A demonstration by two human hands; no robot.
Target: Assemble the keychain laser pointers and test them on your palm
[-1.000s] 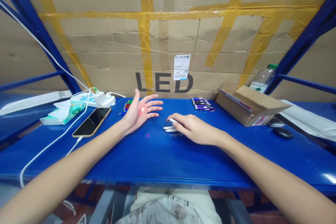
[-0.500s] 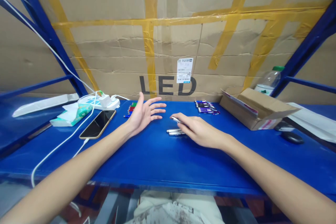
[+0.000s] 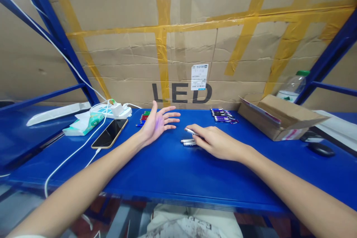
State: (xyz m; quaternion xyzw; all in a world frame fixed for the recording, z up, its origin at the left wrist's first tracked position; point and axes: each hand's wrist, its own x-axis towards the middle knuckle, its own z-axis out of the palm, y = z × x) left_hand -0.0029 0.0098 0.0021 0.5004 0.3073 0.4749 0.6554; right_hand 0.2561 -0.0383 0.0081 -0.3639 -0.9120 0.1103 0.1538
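My left hand (image 3: 158,122) is held open above the blue table (image 3: 173,171), palm turned right and fingers spread, with a faint purple glow on the palm. My right hand (image 3: 213,139) rests on the table, fingers closed on a small silver pen light (image 3: 191,131) that points at the left palm. Two more silver pen lights (image 3: 188,142) lie on the table under its fingertips. A row of coloured pen lights (image 3: 142,117) lies just behind my left hand. Another bunch of purple and black pen lights (image 3: 223,115) lies at the back, right of centre.
A phone (image 3: 109,138) on a white cable lies at the left, next to a tissue pack (image 3: 83,124) and a power strip (image 3: 113,110). An open cardboard box (image 3: 281,117), a bottle (image 3: 292,85) and a black mouse (image 3: 320,149) are at the right. A taped cardboard wall (image 3: 184,52) closes the back.
The bright red spot on my left palm a second ago has gone; a faint purple glow is there now. Both hands have stayed nearly in place while the view tilted up.
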